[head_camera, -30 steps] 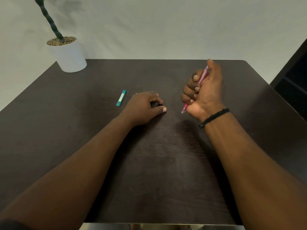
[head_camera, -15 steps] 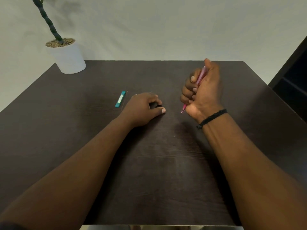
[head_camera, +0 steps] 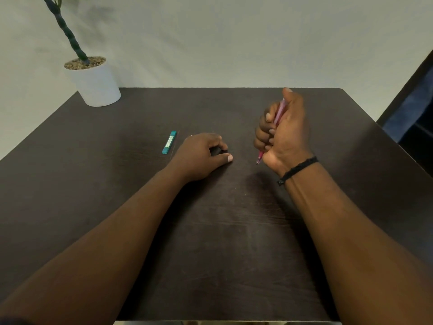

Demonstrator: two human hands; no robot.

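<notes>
My right hand (head_camera: 284,134) grips a pink mechanical pencil (head_camera: 278,116) in a fist, raised a little above the dark table (head_camera: 210,231). The thumb lies over the pencil's top end and the tip (head_camera: 258,160) points down toward the table. My left hand (head_camera: 201,156) rests on the table to the left of it, fingers loosely curled and thumb stretched out, with nothing visible in it. A teal lead case (head_camera: 169,142) lies just left of my left hand, and a thin dark lead (head_camera: 175,144) lies beside the case.
A white pot (head_camera: 93,83) with a plant stands at the table's far left corner against a pale wall. A dark piece of furniture (head_camera: 417,109) stands beyond the table's right edge.
</notes>
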